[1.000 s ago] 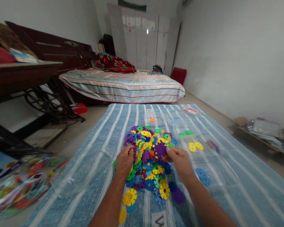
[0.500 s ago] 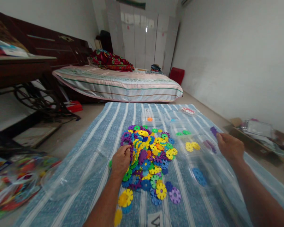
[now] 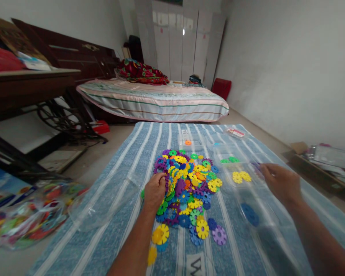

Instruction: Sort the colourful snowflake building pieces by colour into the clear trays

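A heap of toothed plastic snowflake discs (image 3: 186,184) in yellow, purple, blue, green and orange lies on the striped cloth. At its left side my left hand (image 3: 154,193) is closed, with a purple snowflake disc (image 3: 166,183) at its fingertips. My right hand (image 3: 281,186) is pinched over the clear boxes on the right, by a motion-smeared purple snowflake disc (image 3: 257,167). Below it, one clear box holds yellow discs (image 3: 241,177), and another holds blue discs (image 3: 250,214). Green discs (image 3: 229,160) and an orange disc (image 3: 188,142) sit in boxes farther back.
A clear plastic lid or tray (image 3: 103,209) lies left of the heap. Bags of colourful pieces (image 3: 31,218) rest at the lower left. Beyond the cloth-covered table (image 3: 126,153) stand a bed (image 3: 155,101) and a sewing-machine table (image 3: 31,80); a cardboard box (image 3: 319,165) is at right.
My right hand has brought the purple disc down toward the box with purple pieces. My left hand stays at the heap's left side. The whole view has shifted slightly.
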A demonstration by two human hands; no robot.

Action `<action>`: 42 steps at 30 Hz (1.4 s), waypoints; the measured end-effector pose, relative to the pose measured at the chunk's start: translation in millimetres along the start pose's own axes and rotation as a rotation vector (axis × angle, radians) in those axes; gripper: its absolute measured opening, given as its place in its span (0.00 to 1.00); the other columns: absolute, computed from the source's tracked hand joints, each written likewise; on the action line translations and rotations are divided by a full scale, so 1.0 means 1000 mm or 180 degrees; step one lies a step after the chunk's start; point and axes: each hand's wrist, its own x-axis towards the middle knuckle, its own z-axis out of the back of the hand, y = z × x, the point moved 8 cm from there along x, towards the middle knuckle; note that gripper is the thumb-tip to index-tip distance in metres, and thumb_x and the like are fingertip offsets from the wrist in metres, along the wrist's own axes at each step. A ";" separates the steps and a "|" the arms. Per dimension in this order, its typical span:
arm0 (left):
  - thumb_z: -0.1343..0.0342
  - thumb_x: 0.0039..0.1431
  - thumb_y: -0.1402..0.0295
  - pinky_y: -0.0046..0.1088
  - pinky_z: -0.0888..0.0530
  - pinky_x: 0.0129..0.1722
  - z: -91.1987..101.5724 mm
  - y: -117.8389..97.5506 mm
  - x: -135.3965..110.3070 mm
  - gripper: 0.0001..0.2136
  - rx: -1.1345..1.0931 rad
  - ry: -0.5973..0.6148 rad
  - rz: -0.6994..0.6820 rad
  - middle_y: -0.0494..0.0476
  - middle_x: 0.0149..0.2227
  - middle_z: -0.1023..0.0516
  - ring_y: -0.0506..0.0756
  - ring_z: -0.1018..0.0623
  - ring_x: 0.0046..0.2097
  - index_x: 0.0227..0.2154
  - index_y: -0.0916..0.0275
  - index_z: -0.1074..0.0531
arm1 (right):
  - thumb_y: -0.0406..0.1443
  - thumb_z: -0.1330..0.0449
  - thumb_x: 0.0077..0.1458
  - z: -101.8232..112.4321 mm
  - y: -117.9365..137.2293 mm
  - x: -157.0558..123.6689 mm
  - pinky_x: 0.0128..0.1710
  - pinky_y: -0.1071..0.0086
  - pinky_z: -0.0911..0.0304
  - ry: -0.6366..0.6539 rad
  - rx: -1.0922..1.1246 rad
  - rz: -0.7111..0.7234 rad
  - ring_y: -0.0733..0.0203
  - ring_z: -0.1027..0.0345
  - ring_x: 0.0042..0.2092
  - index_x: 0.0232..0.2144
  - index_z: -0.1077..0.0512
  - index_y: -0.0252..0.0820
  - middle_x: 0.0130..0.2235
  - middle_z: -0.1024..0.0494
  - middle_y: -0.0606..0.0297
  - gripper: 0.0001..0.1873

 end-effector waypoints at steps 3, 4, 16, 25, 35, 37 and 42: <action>0.55 0.57 0.69 0.29 0.28 0.47 0.000 0.000 -0.001 0.13 -0.0022 0.0008 -0.0002 0.53 0.41 0.21 0.54 0.23 0.43 0.37 0.58 0.25 | 0.45 0.49 0.56 0.000 0.055 -0.020 0.34 0.69 0.37 0.0019 0.0736 0.0606 0.59 0.28 0.31 0.30 0.24 0.42 0.31 0.21 0.62 0.18; 0.55 0.57 0.69 0.29 0.28 0.47 0.001 0.000 -0.002 0.13 -0.0027 0.0008 -0.0015 0.53 0.41 0.21 0.54 0.23 0.43 0.37 0.58 0.25 | 0.43 0.49 0.57 -0.004 0.073 -0.028 0.34 0.69 0.37 0.0128 0.0887 0.0794 0.60 0.28 0.32 0.30 0.25 0.42 0.31 0.21 0.62 0.16; 0.56 0.58 0.68 0.29 0.29 0.49 0.000 -0.001 -0.001 0.13 0.0028 0.0035 0.0004 0.54 0.41 0.21 0.53 0.23 0.45 0.37 0.58 0.26 | 0.31 0.45 0.54 -0.081 0.172 -0.083 0.49 0.63 0.42 0.1487 0.0022 0.1462 0.53 0.38 0.50 0.34 0.27 0.41 0.41 0.27 0.56 0.07; 0.55 0.56 0.69 0.29 0.29 0.48 0.000 -0.002 -0.001 0.13 0.0025 0.0014 -0.0020 0.53 0.40 0.21 0.54 0.23 0.44 0.36 0.58 0.26 | 0.32 0.49 0.59 -0.076 0.173 -0.092 0.46 0.63 0.39 0.0776 0.0702 0.1530 0.57 0.35 0.44 0.28 0.28 0.42 0.36 0.26 0.59 0.11; 0.55 0.56 0.67 0.28 0.29 0.48 0.002 -0.003 0.002 0.12 -0.0019 -0.0040 -0.0012 0.53 0.40 0.20 0.54 0.23 0.44 0.35 0.57 0.26 | 0.38 0.48 0.58 -0.017 0.111 -0.047 0.39 0.67 0.36 0.0288 0.0754 0.1134 0.59 0.30 0.36 0.31 0.25 0.42 0.34 0.23 0.60 0.12; 0.55 0.56 0.68 0.28 0.29 0.48 0.002 -0.003 0.002 0.12 -0.0027 -0.0042 -0.0024 0.52 0.40 0.20 0.54 0.23 0.43 0.35 0.56 0.26 | 0.40 0.49 0.58 -0.012 0.072 -0.022 0.37 0.65 0.36 0.0211 0.0065 0.0772 0.57 0.29 0.35 0.32 0.25 0.41 0.34 0.23 0.59 0.15; 0.55 0.56 0.68 0.29 0.29 0.49 0.001 -0.003 0.001 0.12 0.0001 -0.0028 -0.0033 0.54 0.41 0.21 0.54 0.23 0.44 0.36 0.58 0.26 | 0.45 0.49 0.57 -0.012 -0.021 0.027 0.29 0.63 0.39 0.0847 -0.1511 -0.0395 0.50 0.28 0.34 0.37 0.23 0.39 0.37 0.23 0.51 0.19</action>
